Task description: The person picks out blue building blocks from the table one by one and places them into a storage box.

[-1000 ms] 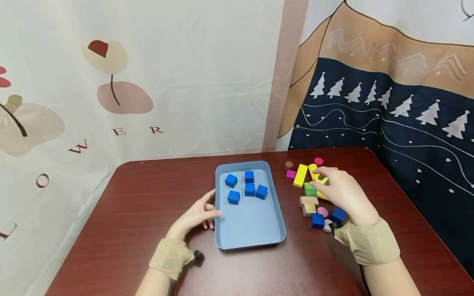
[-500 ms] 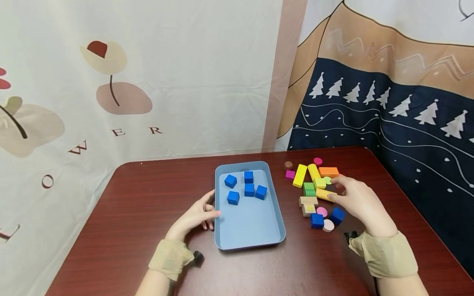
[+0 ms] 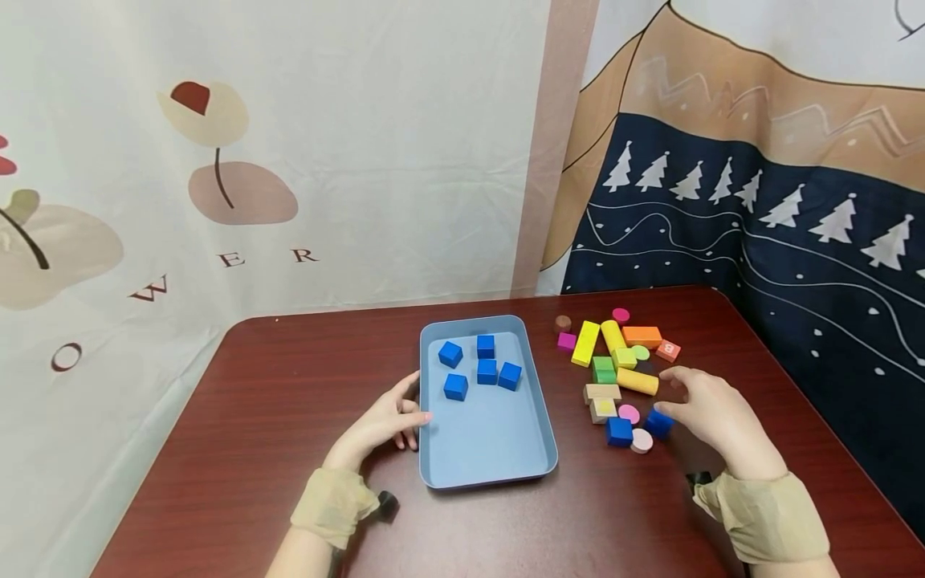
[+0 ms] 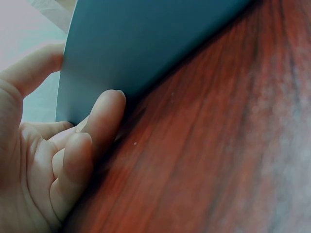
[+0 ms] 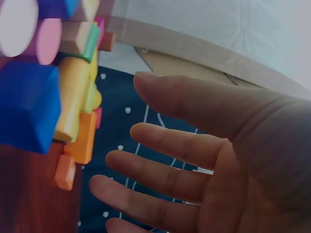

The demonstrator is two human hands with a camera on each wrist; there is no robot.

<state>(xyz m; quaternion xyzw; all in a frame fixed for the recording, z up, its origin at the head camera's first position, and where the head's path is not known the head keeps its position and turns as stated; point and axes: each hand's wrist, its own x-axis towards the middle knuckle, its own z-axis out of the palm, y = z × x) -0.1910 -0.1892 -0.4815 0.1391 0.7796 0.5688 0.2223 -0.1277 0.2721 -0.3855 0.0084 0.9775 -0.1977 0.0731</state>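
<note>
A light blue tray (image 3: 491,449) holds several blue cubes (image 3: 486,370) in its far half. My left hand (image 3: 379,424) holds the tray's left edge, thumb on the rim and curled fingers (image 4: 104,116) against the outer wall (image 4: 146,43). My right hand (image 3: 697,404) hovers with its fingers spread and holds nothing, just right of a loose blue cube (image 3: 659,423). In the right wrist view that blue cube (image 5: 26,107) lies left of the open palm (image 5: 204,160). A second blue cube (image 3: 619,431) sits nearby.
A heap of coloured blocks lies right of the tray: yellow bar (image 3: 586,343), yellow cylinder (image 3: 637,380), green cube (image 3: 603,369), orange block (image 3: 641,335), pink discs (image 3: 629,413). The red-brown table (image 3: 289,385) has hanging cloth at its far and right edges.
My right hand has drawn back from over the yellow and green blocks toward the near right, uncovering the orange blocks. The left hand and tray have stayed put.
</note>
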